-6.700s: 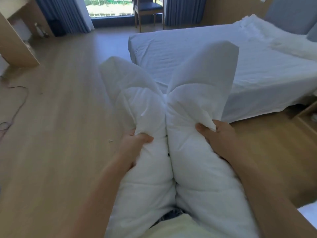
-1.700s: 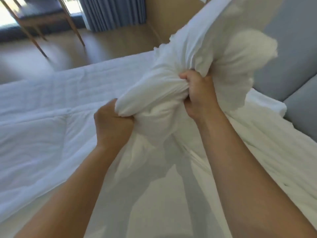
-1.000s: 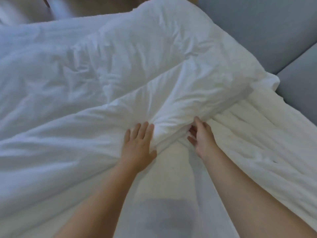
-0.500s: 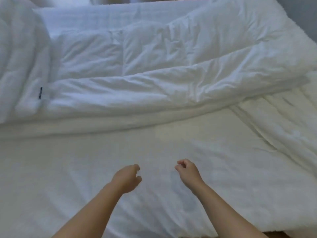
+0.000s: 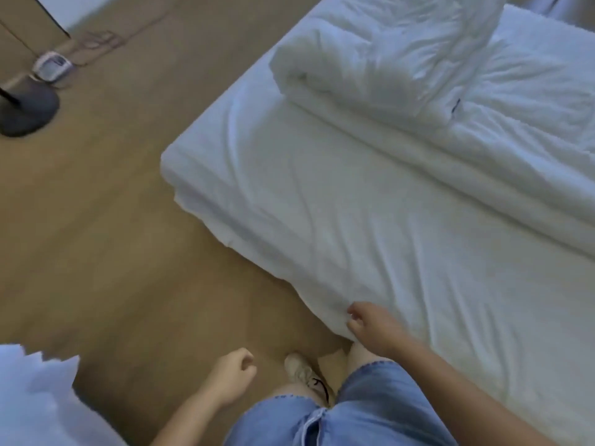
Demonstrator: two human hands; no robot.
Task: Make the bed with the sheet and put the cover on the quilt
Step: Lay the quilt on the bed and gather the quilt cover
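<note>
— Where are the hands?
— The right hand (image 5: 370, 323) is curled at the near edge of the sheet (image 5: 354, 204); I cannot tell whether it pinches the cloth. The left hand (image 5: 233, 370) is loosely curled over the floor (image 5: 112, 236), holding nothing. Half a second ago both hung over the sheet.
— The quilt?
— One quilt (image 5: 386, 59), folded on the sheet, well apart from both hands. It has one dark tag (image 5: 455, 106), too small to read.
</note>
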